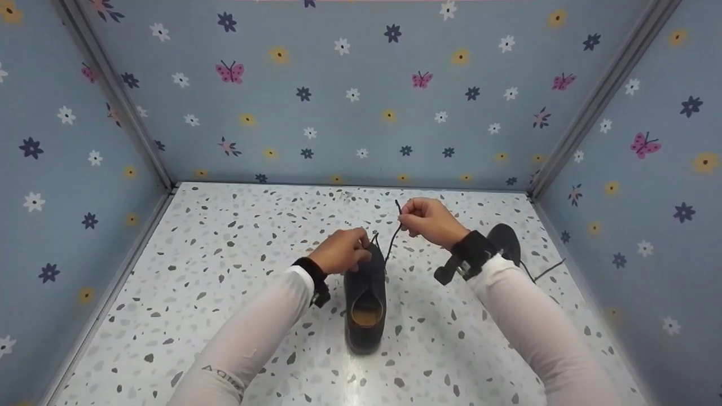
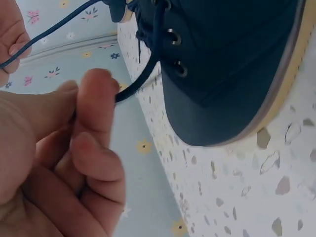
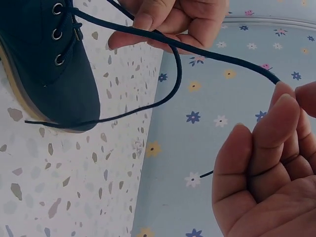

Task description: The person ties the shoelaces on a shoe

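Observation:
A dark blue lace-up shoe [image 1: 364, 335] stands on the speckled surface, toe pointing away; metal eyelets [image 2: 180, 69] line its front. My left hand [image 1: 342, 252] is over the toe area, pinching one lace [image 2: 136, 88] between thumb and fingers. From that hand a loose lace end [image 3: 133, 112] loops down in front of the toe. To the right and farther from the shoe, my right hand [image 1: 431, 220] pinches the other lace [image 3: 222, 58], drawn out from the eyelets. A short tip of it pokes out past the right fingers [image 3: 232, 163].
A second dark shoe [image 1: 503, 239] lies to the right, partly hidden by my right wrist, its lace [image 1: 550, 269] trailing across the surface. Blue flowered panels [image 1: 350, 113] enclose the speckled surface [image 1: 225, 237] at the back and both sides.

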`<action>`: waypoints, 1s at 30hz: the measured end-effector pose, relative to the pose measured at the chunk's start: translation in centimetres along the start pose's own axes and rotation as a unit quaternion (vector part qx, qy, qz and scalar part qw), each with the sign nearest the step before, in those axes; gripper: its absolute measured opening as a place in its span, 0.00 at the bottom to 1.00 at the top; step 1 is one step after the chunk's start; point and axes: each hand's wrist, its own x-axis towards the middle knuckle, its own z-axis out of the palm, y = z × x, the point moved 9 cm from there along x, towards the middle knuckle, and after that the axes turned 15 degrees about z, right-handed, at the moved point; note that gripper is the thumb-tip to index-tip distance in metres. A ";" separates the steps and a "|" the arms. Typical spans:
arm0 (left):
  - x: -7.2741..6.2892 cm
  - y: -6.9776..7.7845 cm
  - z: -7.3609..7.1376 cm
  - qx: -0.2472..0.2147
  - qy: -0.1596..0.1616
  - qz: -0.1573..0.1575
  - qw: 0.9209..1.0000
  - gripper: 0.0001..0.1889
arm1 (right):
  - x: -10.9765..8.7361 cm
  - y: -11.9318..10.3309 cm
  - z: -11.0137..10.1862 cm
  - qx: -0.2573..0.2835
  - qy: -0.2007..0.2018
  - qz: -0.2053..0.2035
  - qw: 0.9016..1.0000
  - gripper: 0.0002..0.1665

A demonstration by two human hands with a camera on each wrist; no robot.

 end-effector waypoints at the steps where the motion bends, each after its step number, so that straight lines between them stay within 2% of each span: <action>1: 0.0 0.0 0.0 -0.007 0.007 0.006 1.000 0.06 | 0.0 0.0 0.1 -0.001 -0.001 -0.001 1.000 0.06; 5: 0.1 0.2 0.2 -0.031 0.016 0.027 0.999 0.06 | 0.0 -0.3 0.2 -0.008 -0.002 -0.007 1.000 0.07; 14: 0.2 0.7 1.4 -0.070 -0.043 0.056 0.995 0.08 | 0.5 -1.1 1.1 0.000 0.001 -0.003 1.000 0.05; 22: 0.6 1.3 1.6 -0.043 -0.048 0.087 0.994 0.08 | 1.6 -2.2 2.9 0.009 -0.008 -0.009 1.000 0.05; 27: 0.4 1.3 1.4 -0.039 -0.040 0.097 0.994 0.08 | 2.5 -1.5 3.6 -0.016 -0.011 0.001 1.000 0.07; 30: 0.2 1.0 1.4 -0.054 -0.040 0.086 0.994 0.09 | 2.7 0.0 3.2 -0.042 -0.006 0.021 0.999 0.10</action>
